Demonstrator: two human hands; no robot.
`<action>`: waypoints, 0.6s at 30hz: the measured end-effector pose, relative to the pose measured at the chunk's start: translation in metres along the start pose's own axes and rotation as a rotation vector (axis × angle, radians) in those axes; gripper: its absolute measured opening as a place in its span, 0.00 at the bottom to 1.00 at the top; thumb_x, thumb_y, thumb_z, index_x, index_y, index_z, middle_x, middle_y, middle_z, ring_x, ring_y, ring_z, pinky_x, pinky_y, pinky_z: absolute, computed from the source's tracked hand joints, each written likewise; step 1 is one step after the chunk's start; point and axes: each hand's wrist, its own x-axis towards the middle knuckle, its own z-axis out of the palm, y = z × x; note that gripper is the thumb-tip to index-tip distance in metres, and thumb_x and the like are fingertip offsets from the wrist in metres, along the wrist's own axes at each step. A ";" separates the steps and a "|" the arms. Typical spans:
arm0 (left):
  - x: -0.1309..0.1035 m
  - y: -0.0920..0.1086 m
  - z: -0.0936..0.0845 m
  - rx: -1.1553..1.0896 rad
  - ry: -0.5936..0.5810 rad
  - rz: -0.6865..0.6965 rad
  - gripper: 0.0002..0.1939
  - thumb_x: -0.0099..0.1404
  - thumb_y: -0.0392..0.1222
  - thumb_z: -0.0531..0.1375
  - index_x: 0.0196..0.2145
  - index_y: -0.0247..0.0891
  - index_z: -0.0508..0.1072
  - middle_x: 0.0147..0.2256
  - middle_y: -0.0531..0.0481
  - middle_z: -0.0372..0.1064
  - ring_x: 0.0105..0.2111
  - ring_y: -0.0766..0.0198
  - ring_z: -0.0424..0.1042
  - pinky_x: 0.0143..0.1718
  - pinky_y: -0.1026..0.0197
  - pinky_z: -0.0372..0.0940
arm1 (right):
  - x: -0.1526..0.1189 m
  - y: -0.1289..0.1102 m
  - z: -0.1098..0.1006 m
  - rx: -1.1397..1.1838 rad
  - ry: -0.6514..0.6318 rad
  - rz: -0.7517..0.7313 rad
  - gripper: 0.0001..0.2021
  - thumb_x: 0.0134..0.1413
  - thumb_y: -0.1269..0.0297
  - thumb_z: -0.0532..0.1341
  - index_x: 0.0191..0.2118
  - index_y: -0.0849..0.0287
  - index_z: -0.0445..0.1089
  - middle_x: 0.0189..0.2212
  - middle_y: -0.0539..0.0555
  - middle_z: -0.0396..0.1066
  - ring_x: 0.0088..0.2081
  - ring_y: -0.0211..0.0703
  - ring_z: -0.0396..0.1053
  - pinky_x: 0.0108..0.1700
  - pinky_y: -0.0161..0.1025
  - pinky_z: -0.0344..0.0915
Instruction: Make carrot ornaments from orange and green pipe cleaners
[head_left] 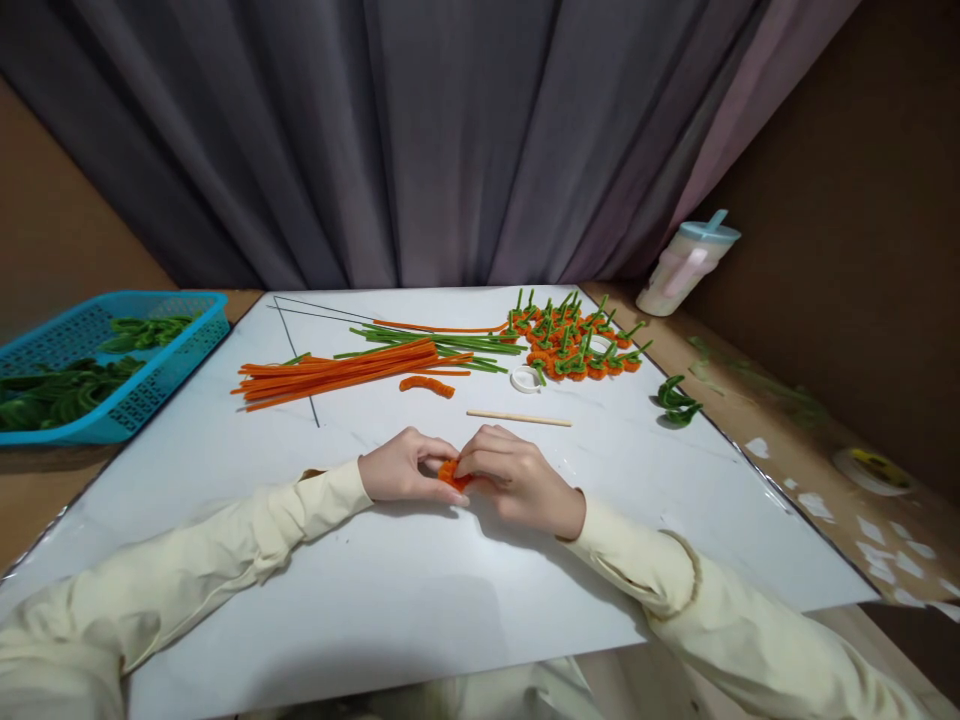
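Observation:
Between my two hands, just above the white tabletop, is a small orange coil of fuzzy pipe cleaner (453, 476). My left hand (409, 468) pinches it from the left, thumb along its near side. From the right, the fingers of my right hand (517, 475) close on it and cover part of it. Beyond my hands lie a short, thick orange pipe cleaner piece (427, 386) and a thin wooden stick (519, 418). A bundle of straight orange pipe cleaners (337, 374) rests behind them, with green pipe cleaners (450, 343) partly under it.
Several orange pieces with green stems (574, 345) cluster at the back right, near a white tape ring (526, 379). A blue basket (169, 385) with green pieces stands left. Curled green leaves (677, 402), a lidded cup (682, 268) and paper scraps (816, 506) lie right.

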 end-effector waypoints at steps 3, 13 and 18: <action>0.000 0.000 0.000 0.036 0.006 0.004 0.18 0.48 0.47 0.66 0.31 0.29 0.74 0.24 0.53 0.64 0.25 0.69 0.61 0.28 0.69 0.61 | 0.000 0.001 0.001 0.002 0.020 0.008 0.06 0.52 0.77 0.56 0.29 0.60 0.68 0.25 0.53 0.69 0.29 0.39 0.60 0.33 0.37 0.60; 0.001 0.003 0.000 0.046 -0.028 0.029 0.15 0.49 0.45 0.65 0.30 0.29 0.73 0.26 0.52 0.65 0.24 0.71 0.60 0.27 0.70 0.60 | -0.002 0.005 0.004 -0.052 0.006 -0.065 0.09 0.49 0.80 0.54 0.26 0.60 0.66 0.24 0.52 0.69 0.28 0.38 0.61 0.33 0.38 0.58; 0.001 0.006 0.001 0.025 -0.036 0.033 0.13 0.50 0.43 0.65 0.29 0.29 0.73 0.26 0.52 0.67 0.24 0.72 0.62 0.28 0.70 0.61 | -0.002 0.004 0.001 -0.028 -0.053 -0.077 0.10 0.46 0.82 0.53 0.27 0.60 0.64 0.26 0.53 0.67 0.30 0.39 0.61 0.34 0.38 0.60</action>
